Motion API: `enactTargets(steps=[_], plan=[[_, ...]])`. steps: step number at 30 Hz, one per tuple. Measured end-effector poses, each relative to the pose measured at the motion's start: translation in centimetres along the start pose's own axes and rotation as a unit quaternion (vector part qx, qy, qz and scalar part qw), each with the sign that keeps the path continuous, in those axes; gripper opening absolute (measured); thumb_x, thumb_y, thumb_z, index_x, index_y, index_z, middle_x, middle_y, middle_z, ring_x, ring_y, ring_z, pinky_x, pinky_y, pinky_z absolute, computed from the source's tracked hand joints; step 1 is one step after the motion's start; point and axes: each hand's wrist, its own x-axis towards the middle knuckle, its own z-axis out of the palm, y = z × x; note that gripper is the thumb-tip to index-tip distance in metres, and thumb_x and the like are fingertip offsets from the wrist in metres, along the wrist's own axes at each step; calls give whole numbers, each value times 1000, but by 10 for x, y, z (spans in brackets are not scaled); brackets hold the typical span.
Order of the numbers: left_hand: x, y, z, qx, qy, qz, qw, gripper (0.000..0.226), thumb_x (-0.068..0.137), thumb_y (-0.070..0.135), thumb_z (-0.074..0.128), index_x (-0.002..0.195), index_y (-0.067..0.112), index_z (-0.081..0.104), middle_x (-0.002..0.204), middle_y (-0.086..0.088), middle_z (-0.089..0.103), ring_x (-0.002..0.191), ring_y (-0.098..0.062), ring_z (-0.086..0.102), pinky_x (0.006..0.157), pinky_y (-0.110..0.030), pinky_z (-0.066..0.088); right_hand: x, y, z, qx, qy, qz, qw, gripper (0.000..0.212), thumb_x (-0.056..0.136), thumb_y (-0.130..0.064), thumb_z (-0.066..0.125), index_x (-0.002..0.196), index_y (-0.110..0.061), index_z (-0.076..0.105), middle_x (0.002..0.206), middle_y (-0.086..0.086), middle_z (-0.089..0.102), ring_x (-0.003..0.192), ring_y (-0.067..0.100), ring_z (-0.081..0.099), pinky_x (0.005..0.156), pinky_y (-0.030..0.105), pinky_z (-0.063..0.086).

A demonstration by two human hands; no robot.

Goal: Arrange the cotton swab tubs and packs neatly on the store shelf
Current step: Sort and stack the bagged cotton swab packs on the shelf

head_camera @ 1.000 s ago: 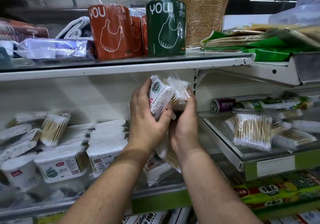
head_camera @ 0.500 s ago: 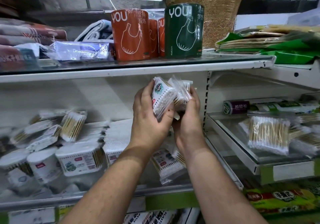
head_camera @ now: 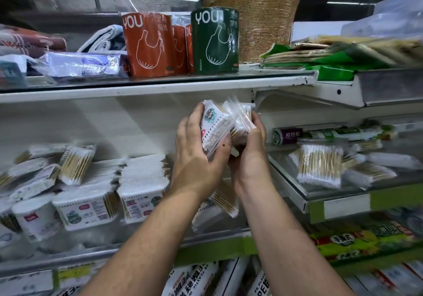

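Fingers of the left hand [head_camera: 196, 158] curl round a labelled cotton swab pack [head_camera: 215, 130], and the right hand [head_camera: 249, 153] grips a bundle of clear swab packs [head_camera: 240, 121] touching it, both raised in front of the shelf's back wall, just under the upper shelf [head_camera: 160, 87]. The right fingertips are hidden behind the wrapping, and blur keeps the bundle's count unclear. Below, stacked swab packs [head_camera: 142, 181] and a round tub [head_camera: 34, 218] sit at the left on the shelf [head_camera: 114, 250], another pack [head_camera: 224, 201] is partly hidden behind the wrists, and a loose pack [head_camera: 318, 167] lies on the right-hand shelf.
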Motion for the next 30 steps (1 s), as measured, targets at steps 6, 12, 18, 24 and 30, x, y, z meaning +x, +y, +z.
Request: enactTargets(steps=[6,12,18,24,30], plan=[[-9,13,-4,-9,-3,26,1000,76,78,64,42,147,46,15,149,12,23,128,-12,39,97,-41,46,-18,-16,-4,0,-2,-22,1000,36,103,-28,41,136,-39,47,110,-3,68,88,10,71,78,36,58],[-25,33,7,-72,-30,54,996,78,82,58,45,151,33,21,145,10,26,131,-4,34,104,-11,30,-46,-35,-24,-29,37,-56,997,37,101,-34,43,137,-40,47,124,3,66,112,22,65,97,48,52],[-49,65,21,-134,-66,84,985,81,80,55,49,152,29,22,144,-2,33,130,-18,39,102,-47,42,-70,-54,-58,6,63,-102,993,64,84,-48,53,145,-30,43,137,13,57,123,32,58,100,54,47],[-58,96,39,-191,-98,121,969,82,80,54,49,152,27,22,146,2,27,130,-21,40,100,-49,43,-85,-86,-85,12,89,-156,984,63,89,-41,51,147,-22,39,138,19,54,123,37,57,99,56,48],[-67,130,68,-197,-122,145,962,82,78,52,52,152,29,22,145,-3,30,134,-24,35,104,-51,39,-94,-112,-117,22,142,-196,970,73,82,-48,61,147,-22,40,141,16,53,127,34,54,107,55,41]])
